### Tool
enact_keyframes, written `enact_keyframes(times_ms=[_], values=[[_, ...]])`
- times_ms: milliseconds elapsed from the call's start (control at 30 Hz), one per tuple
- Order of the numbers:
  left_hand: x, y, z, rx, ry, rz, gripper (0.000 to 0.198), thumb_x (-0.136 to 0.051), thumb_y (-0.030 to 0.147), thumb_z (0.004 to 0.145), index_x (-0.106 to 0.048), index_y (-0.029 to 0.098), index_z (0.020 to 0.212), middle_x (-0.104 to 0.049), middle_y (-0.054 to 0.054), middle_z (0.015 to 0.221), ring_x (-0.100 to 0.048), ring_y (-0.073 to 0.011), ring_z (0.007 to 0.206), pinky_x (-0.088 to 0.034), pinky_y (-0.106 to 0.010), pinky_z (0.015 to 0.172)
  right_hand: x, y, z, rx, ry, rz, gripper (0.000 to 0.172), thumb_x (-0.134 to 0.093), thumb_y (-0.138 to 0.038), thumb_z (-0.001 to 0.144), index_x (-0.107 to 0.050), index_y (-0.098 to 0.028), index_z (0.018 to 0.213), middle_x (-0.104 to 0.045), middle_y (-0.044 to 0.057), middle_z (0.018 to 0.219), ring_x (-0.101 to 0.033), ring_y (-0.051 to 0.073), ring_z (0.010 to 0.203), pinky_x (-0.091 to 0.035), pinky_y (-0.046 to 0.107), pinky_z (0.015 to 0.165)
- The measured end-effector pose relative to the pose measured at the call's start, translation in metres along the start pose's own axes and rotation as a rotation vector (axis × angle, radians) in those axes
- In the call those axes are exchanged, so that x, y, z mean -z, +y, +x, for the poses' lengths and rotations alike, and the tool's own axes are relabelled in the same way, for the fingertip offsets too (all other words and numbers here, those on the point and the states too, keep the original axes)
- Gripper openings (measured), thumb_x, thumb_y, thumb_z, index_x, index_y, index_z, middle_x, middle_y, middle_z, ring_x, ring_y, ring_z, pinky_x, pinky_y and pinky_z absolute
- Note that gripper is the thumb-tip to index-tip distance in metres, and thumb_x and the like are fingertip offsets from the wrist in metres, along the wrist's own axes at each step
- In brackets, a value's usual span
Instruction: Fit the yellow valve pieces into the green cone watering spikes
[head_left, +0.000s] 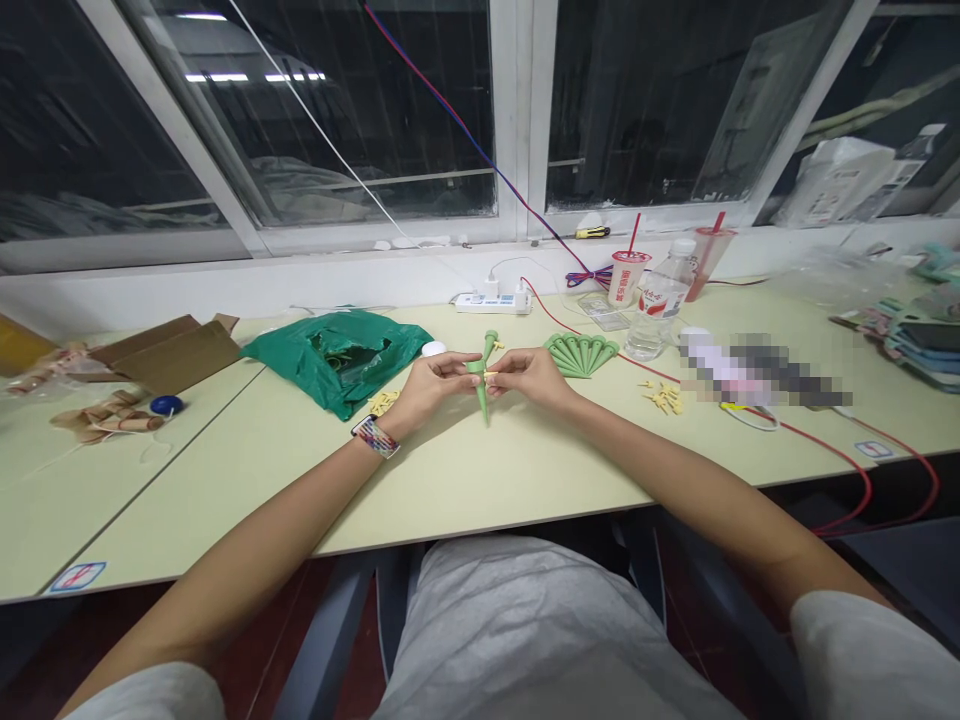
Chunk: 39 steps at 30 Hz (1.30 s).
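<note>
My left hand [433, 390] pinches a green cone-shaped plastic spike [483, 405], its point directed down toward me. My right hand [534, 378] is closed at the spike's side, with a small yellow plastic piece [489, 375] between thumb and fingers, touching or very close to the spike. Just beyond my fingertips lies another green spike [490, 340] with a yellow piece at its side. Several more green spikes [581, 353] are fanned out right of my right hand. Loose yellow pieces lie in one pile [664, 398] at right and another pile [384, 402] behind my left wrist.
A torn green plastic bag [289, 350] lies left of my hands, with a cardboard box [161, 352] beyond. A power strip [492, 302] sits by the wall. A water bottle [660, 305], drink cups [628, 280] and a red cable [817, 442] are on the right.
</note>
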<state>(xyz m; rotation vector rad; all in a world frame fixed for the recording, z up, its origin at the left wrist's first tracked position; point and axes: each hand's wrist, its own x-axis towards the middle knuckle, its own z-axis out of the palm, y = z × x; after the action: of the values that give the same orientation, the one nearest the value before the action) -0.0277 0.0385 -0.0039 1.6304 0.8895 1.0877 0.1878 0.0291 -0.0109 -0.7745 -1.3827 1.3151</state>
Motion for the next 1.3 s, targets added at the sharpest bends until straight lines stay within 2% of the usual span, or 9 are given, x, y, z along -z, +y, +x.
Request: enact_keyframes(times_ms=[300, 567, 867, 1033, 1167, 1233, 1300], values=[[-0.001, -0.004, 0.001, 0.090, -0.031, -0.162, 0.056, -0.099, 0.035, 0.067, -0.082, 0.018, 0.117, -0.075, -0.005, 0.086, -0.073, -0.0194, 0.082, -0.065, -0.040, 0.086, -0.002, -0.003, -0.001, 0.028, 0.001, -0.039, 0.045, -0.102, -0.041, 0.050, -0.076, -0.014, 0.074, -0.076, 0.005, 0.067, -0.075, 0.021, 0.063, -0.067, 0.034, 0.069], [0.001, -0.007, 0.003, 0.120, -0.042, -0.174, 0.052, -0.097, 0.033, 0.069, -0.082, 0.017, 0.116, -0.076, -0.007, 0.088, -0.075, -0.0207, 0.082, -0.064, -0.039, 0.085, -0.002, -0.001, -0.002, 0.065, 0.005, -0.103, 0.040, -0.099, -0.043, 0.056, -0.075, -0.016, 0.074, -0.076, 0.004, 0.068, -0.076, 0.020, 0.064, -0.066, 0.033, 0.068], [0.000, -0.002, 0.003, 0.036, -0.025, -0.033, 0.056, -0.098, 0.038, 0.068, -0.081, 0.017, 0.116, -0.073, -0.004, 0.083, -0.072, -0.0194, 0.079, -0.064, -0.039, 0.085, 0.000, 0.001, -0.001, 0.009, 0.002, -0.058, 0.046, -0.101, -0.041, 0.052, -0.069, -0.016, 0.075, -0.075, 0.004, 0.068, -0.075, 0.020, 0.064, -0.066, 0.033, 0.067], [-0.002, 0.006, 0.003, -0.004, -0.007, 0.029, 0.054, -0.096, 0.039, 0.069, -0.081, 0.016, 0.115, -0.071, -0.004, 0.083, -0.071, -0.0195, 0.081, -0.064, -0.039, 0.085, -0.003, 0.001, 0.000, 0.039, 0.010, -0.103, 0.046, -0.098, -0.042, 0.057, -0.067, -0.017, 0.078, -0.074, 0.004, 0.070, -0.075, 0.021, 0.067, -0.064, 0.034, 0.069], [-0.005, 0.011, 0.003, -0.039, 0.013, -0.007, 0.052, -0.091, 0.037, 0.074, -0.079, 0.019, 0.121, -0.064, -0.001, 0.083, -0.068, -0.0167, 0.081, -0.064, -0.034, 0.082, 0.002, -0.013, -0.008, 0.216, 0.024, -0.334, 0.032, -0.084, -0.040, 0.077, -0.068, -0.020, 0.096, -0.077, 0.004, 0.082, -0.075, 0.021, 0.077, -0.060, 0.033, 0.074], [-0.006, 0.010, 0.003, -0.013, -0.001, -0.064, 0.056, -0.089, 0.037, 0.078, -0.075, 0.021, 0.130, -0.065, -0.001, 0.088, -0.069, -0.0173, 0.084, -0.064, -0.035, 0.084, 0.019, -0.026, -0.018, 0.302, 0.025, -0.565, 0.029, -0.077, -0.038, 0.086, -0.069, -0.022, 0.109, -0.079, 0.004, 0.092, -0.075, 0.021, 0.084, -0.057, 0.032, 0.078], [-0.006, 0.009, 0.003, 0.036, -0.023, -0.127, 0.058, -0.086, 0.037, 0.080, -0.072, 0.020, 0.134, -0.068, -0.003, 0.096, -0.072, -0.0187, 0.087, -0.064, -0.037, 0.087, 0.051, -0.040, -0.031, 0.313, 0.052, -0.870, 0.024, -0.071, -0.036, 0.091, -0.071, -0.022, 0.111, -0.079, 0.005, 0.092, -0.073, 0.021, 0.082, -0.054, 0.032, 0.078]])
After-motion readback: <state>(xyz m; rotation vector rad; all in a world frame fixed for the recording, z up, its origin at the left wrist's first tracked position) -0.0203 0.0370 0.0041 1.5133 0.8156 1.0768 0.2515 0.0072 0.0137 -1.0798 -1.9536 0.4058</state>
